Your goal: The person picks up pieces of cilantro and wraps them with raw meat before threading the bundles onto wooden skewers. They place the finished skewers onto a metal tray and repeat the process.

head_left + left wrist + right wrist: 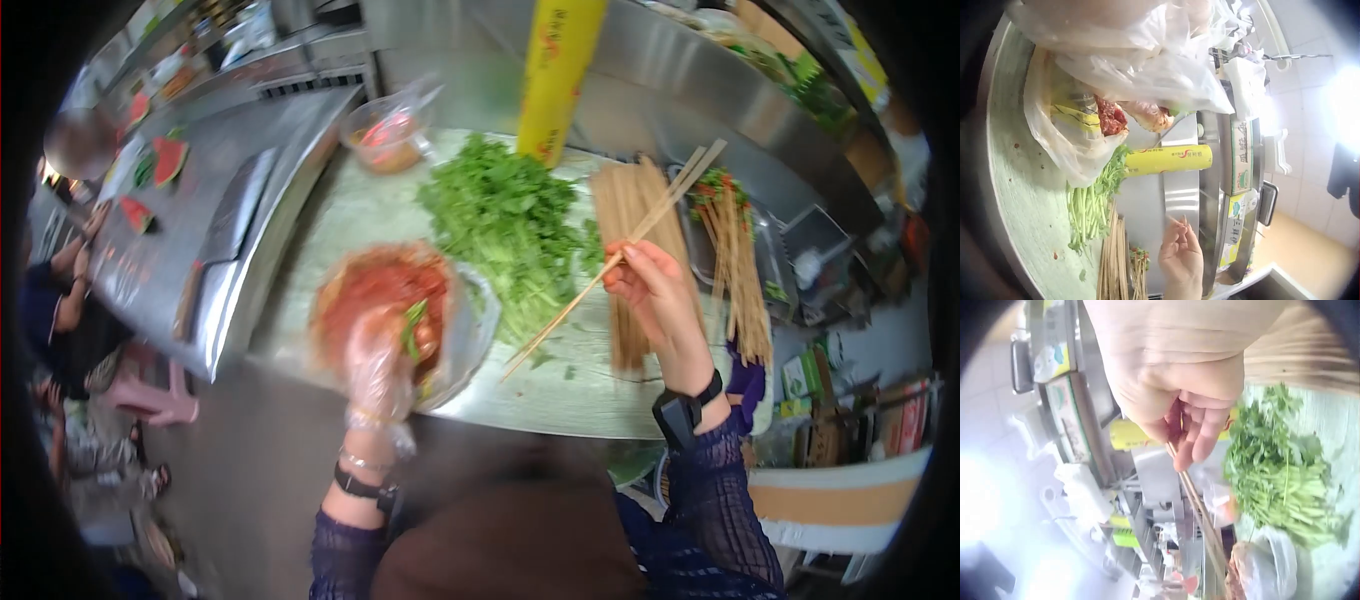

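**Skewering: barely started by the looks of it**

Gloved left hand (385,350) is down in the meat bowl (470,340), pinching a bit of meat and greens. Right hand (655,290) pinches bare skewers (600,270), nothing threaded yet. Big bare stack (625,230) left; a few loaded sticks (735,250) far right.

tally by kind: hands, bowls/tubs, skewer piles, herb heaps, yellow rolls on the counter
Hands: 2, left hand and right hand
Bowls or tubs: 2, metal bowl and plastic tub
Skewer piles: 2, bare skewers and loaded skewers
Herb heaps: 1, greens
Yellow rolls: 1, yellow roll
Total: 8
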Available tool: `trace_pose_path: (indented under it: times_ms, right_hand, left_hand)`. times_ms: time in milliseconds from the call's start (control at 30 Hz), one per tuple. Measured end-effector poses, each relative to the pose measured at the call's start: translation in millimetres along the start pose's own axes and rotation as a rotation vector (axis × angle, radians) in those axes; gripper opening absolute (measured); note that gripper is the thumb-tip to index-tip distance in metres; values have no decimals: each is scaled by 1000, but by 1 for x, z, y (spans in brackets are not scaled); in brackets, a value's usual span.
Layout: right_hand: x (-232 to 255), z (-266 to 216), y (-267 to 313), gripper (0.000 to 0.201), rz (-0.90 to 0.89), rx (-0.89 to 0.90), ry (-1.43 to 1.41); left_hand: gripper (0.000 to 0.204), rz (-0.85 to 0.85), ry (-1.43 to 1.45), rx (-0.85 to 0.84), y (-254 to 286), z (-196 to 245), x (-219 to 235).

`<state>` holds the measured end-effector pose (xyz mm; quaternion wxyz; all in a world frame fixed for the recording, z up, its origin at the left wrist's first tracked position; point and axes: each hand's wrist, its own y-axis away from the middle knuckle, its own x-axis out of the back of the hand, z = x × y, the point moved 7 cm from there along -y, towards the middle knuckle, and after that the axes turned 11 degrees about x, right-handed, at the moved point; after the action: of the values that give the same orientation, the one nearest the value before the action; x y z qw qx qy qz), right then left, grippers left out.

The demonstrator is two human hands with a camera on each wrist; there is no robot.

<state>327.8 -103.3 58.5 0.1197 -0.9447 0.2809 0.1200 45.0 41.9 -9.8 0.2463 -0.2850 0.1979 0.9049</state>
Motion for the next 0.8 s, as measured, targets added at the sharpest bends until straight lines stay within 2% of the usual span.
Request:
trace_pose_path:
  times_ms: [67, 167, 333, 400, 433, 467, 500, 567, 600, 667, 700, 733, 800]
  right_hand:
    - [-23, 12, 11, 24, 11, 77, -24]
    - [-57, 35, 27, 23, 13, 100, -118]
    - [-102, 58, 48, 19, 2, 114, -188]
    - [-110, 67, 54, 19, -106, 39, -217]
    - [-117, 68, 57, 19, -146, 6, -251]
    - [-121, 68, 59, 19, -184, -22, -285]
    - [-127, 67, 61, 21, -290, -79, -266]
    - [-128, 56, 59, 22, -362, -122, -126]
    - [-128, 52, 58, 22, -396, -148, -57]
    - [-117, 28, 40, 26, -291, -5, -124]
    - [-113, 18, 31, 27, -237, 55, -158]
    - [-108, 10, 24, 28, -183, 118, -193]
    - [-108, 16, 17, 29, -169, 85, -153]
  left_hand:
    - [22, -40, 28, -27, -8, -5, 14]
    - [21, -49, 126, -97, -5, 3, 8]
    - [21, -32, 62, -133, -1, 11, 5]
    - [21, -14, -22, -159, 0, 11, 4]
    - [21, 1, -144, -202, 1, 14, 3]
    - [22, 19, -414, -305, 3, 18, -1]
    - [22, 119, -983, -510, 9, 24, -7]
    - [22, 259, -1530, -762, 16, 23, -16]
    - [20, 215, -1400, -704, 16, 23, -17]
    - [17, 141, -1125, -600, 17, 22, -17]
    - [16, 75, -744, -449, 14, 18, -14]
    - [15, 50, -637, -405, 13, 16, -15]
    - [12, 11, -415, -323, 13, 11, -17]
